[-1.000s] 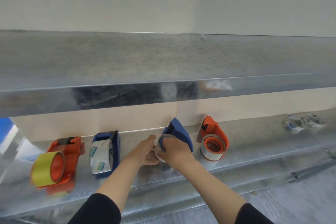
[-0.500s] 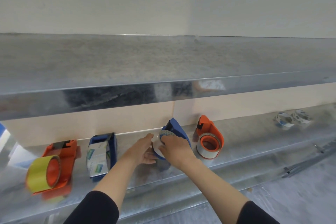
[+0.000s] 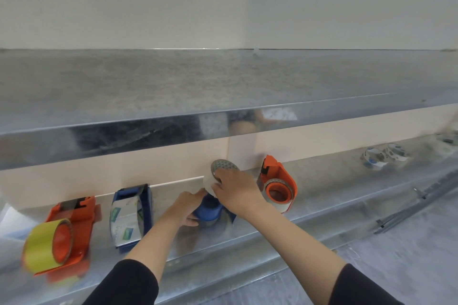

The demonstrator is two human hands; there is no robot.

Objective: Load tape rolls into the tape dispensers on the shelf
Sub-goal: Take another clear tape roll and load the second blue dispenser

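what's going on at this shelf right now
A person is loading tape dispensers on a metal shelf. The right hand grips a white tape roll over the middle blue dispenser, which the left hand holds steady; the roll is not seated yet. The left orange dispenser, the other blue dispenser and the right orange dispenser already carry tape; two loose rolls lie further right.

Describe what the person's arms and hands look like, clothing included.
Both arms wear black sleeves, the left sleeve and the right sleeve, which end near the elbows and leave the forearms bare. The left hand and right hand are bare: no gloves, rings, watch or wristband visible.
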